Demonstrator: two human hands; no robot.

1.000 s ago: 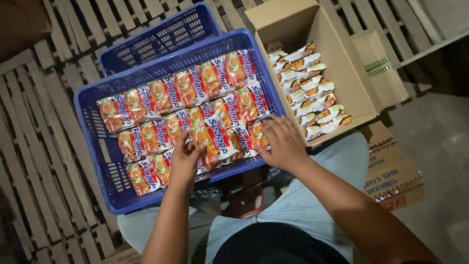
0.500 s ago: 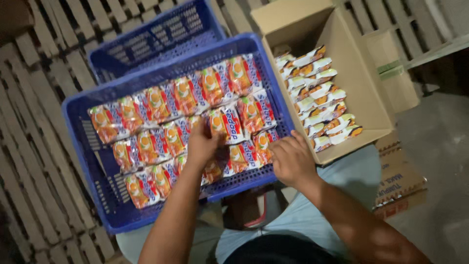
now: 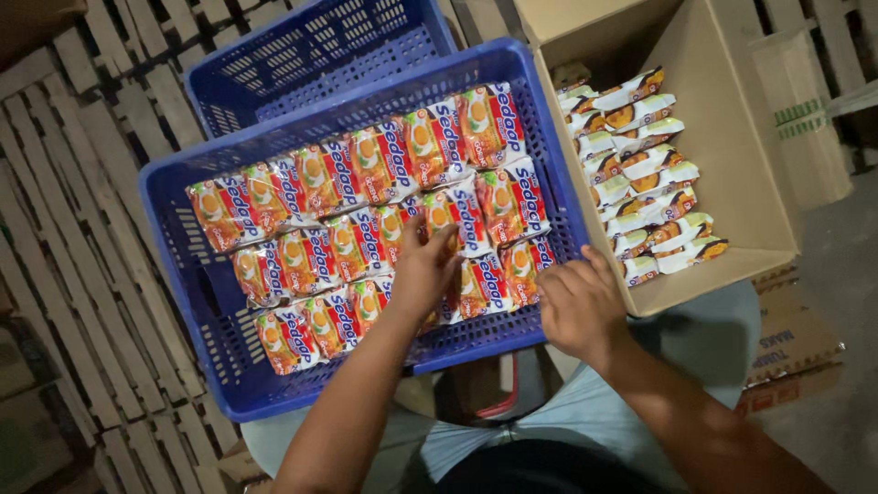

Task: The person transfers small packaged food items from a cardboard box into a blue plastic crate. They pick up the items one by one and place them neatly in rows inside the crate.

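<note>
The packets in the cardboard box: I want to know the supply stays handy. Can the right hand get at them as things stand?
Probably yes: the right hand sits at the crate's corner beside the open cardboard box, and nothing covers the packets.

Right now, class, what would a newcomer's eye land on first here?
Rows of bright orange packets fill a blue crate at centre, with the left hand resting on them. To the right, an open cardboard box holds more packets on edge, and the right hand sits at the crate's corner.

Slatted pale wooden pallet floor (image 3: 82,229) carries two blue perforated plastic crates (image 3: 197,302), an open brown cardboard box (image 3: 732,119), and flattened cardboard (image 3: 791,334).
</note>
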